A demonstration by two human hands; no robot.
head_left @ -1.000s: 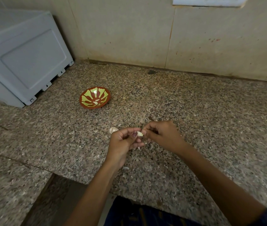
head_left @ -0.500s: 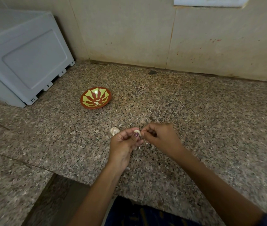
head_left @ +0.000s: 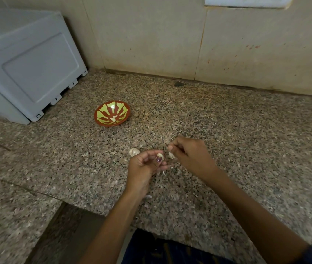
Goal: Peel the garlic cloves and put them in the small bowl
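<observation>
My left hand (head_left: 145, 168) pinches a pale garlic cloves piece (head_left: 160, 156) between thumb and fingers, just above the granite counter. My right hand (head_left: 190, 156) is beside it to the right, its fingertips pinching a thin strip of garlic skin (head_left: 170, 154) that hangs below them. A garlic bulb piece (head_left: 133, 152) lies on the counter just left of my left hand. The small bowl (head_left: 112, 115), red-brown with yellow-green petals, sits farther back and left, with a peeled clove (head_left: 113, 119) inside.
A grey plastic box (head_left: 27, 73) stands at the back left against the tiled wall (head_left: 170, 39). Bits of skin (head_left: 163, 172) lie on the counter (head_left: 246, 140) under my hands. The counter's front edge steps back at lower left.
My right hand has pulled a little away to the right from the clove, drawing a strip of skin with it. My left hand stays in place with the clove.
</observation>
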